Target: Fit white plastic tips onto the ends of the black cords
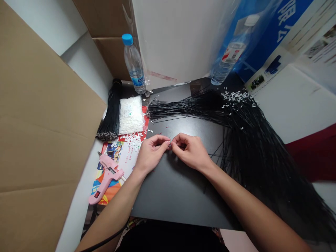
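My left hand [151, 152] and my right hand [189, 149] meet fingertip to fingertip over a black mat [173, 189]. Both are pinched closed on something tiny between them; it looks like a small white connector on a thin black wire, but it is too small to be sure. A thin black wire [216, 153] runs from my right hand toward the big heap of black wires [262, 157] at the right. Loose small white plastic pieces [133, 140] lie just left of my left hand.
A bag of white pieces [130, 114] and a tied black wire bundle [111, 115] lie at the left. A pink glue gun [106, 178] rests on a colourful sheet. Two water bottles [134, 64] [231, 52] stand at the back. A cardboard wall [39, 122] closes the left side.
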Demonstrator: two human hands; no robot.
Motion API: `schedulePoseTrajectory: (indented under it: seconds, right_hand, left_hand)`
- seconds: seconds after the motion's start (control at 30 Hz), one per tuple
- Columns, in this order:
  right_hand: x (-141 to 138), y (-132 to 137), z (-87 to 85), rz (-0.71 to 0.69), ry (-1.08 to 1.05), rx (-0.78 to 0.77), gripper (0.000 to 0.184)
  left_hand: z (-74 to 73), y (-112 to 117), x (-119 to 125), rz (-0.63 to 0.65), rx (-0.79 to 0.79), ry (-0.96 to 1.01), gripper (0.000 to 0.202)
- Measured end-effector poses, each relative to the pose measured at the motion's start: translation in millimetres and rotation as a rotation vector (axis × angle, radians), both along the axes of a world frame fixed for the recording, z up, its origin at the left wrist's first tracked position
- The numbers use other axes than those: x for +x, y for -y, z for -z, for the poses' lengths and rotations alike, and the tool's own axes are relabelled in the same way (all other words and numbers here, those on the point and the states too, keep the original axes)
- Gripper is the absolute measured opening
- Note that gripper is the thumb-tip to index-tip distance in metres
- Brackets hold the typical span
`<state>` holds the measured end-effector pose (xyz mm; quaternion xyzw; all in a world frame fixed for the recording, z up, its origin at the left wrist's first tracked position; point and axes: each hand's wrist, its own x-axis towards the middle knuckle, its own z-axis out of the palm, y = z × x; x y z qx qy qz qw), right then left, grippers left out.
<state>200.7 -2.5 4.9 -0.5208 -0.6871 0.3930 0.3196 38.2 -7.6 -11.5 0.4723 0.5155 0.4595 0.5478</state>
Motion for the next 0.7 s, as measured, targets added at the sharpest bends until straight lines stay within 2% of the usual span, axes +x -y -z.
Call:
schedulePoseTrajectory:
  seconds: [0.3,0.53,0.7]
  right_hand:
    - [-4.4,5.0,1.2,0.041,0.0,0.09,0.015]
    - [-7.1,2.6,4.8,0.064,-0.124,-0.034,0.021]
    - [-5.2,0.2,7.6,0.064,-0.168,-0.06,0.015]
  left_hand:
    - [-3.6,4.6,2.6,-0.072,0.117,-0.029,0.015]
    - [-3.0,5.1,2.9,-0.097,0.128,-0.043,0.015]
    - [-1.4,2.6,3.3,-0.087,0.125,-0.004,0.018]
